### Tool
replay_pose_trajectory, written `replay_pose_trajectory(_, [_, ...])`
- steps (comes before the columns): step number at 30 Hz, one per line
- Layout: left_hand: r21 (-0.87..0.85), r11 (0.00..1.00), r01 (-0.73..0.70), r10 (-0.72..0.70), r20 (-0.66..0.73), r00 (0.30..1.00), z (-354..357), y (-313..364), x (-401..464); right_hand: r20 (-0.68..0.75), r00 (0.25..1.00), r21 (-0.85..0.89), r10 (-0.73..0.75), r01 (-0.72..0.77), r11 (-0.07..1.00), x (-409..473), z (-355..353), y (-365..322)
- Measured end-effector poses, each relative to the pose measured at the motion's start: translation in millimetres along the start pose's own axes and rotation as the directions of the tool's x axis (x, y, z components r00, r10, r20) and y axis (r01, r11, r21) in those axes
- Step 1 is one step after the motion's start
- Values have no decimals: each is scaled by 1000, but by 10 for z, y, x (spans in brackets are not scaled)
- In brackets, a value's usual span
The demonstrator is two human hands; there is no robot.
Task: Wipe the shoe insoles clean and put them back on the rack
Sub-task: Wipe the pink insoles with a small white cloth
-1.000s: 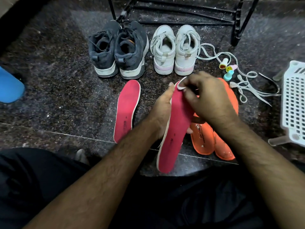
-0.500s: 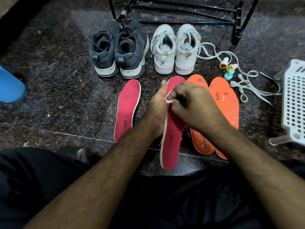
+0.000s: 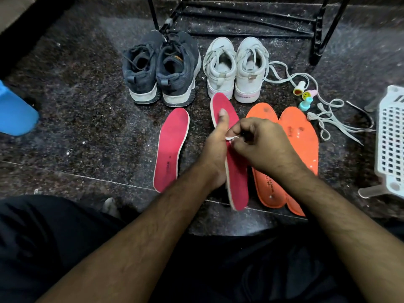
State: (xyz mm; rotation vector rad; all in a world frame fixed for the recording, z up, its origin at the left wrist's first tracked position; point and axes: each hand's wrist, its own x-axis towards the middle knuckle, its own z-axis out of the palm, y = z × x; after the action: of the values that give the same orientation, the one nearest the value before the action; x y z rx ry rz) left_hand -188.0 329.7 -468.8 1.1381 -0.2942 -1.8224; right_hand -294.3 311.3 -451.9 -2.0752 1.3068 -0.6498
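My left hand (image 3: 215, 149) holds a red insole (image 3: 237, 182) by its left edge, thumb pressed on its upper face, the insole tilted above the floor. My right hand (image 3: 260, 143) is closed on a small white wipe (image 3: 230, 138), pressed against the middle of that insole. A second red insole (image 3: 170, 147) lies flat on the floor to the left. Two orange insoles (image 3: 299, 136) lie side by side on the right, partly hidden by my right hand and forearm. The black shoe rack (image 3: 247, 20) stands at the far edge.
A dark grey pair of shoes (image 3: 161, 66) and a white pair (image 3: 236, 68) stand before the rack. Loose white laces (image 3: 332, 123) and small coloured caps (image 3: 305, 97) lie right. A white plastic basket (image 3: 391, 145) sits at the right edge, a blue object (image 3: 15, 112) at the left.
My right hand has slid the wipe down from the insole's toe end toward its middle. The toe end of the held insole now shows, and the orange insoles are more uncovered.
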Motion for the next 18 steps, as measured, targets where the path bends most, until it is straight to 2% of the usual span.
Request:
replay_pose_trajectory(2, [-17, 1000, 14, -15, -78, 997, -38, 81, 25, 139, 990, 90, -13, 0, 996, -60, -21, -62])
replay_pose_trajectory(4, [-48, 999, 8, -9, -23, 1000, -74, 163, 12, 189, 982, 55, -30, 20, 998, -115, -21, -76])
replay_pose_trajectory(8, [-15, 1000, 7, -6, 97, 995, 22, 58, -37, -64, 998, -83, 6, -11, 996, -44, -49, 25])
replay_pose_trajectory(11, [-109, 994, -25, 38, 117, 992, 30, 2, -21, -131, 990, -91, -46, 34, 995, 23, -19, 8])
replay_pose_trajectory(14, [-178, 978, -108, 111, 7, 994, -103, 131, 47, 52, 997, 77, -54, 50, 996, -50, 7, -62])
replay_pose_trajectory(16, [-139, 984, -109, 99, -78, 992, -159, 214, 104, 164, 986, 79, -30, 17, 997, -93, -8, -52])
replay_pose_trajectory(18, [-122, 984, -128, 109, -150, 983, -133, 214, 104, 125, 992, 1, 11, -11, 1000, -79, -4, 25])
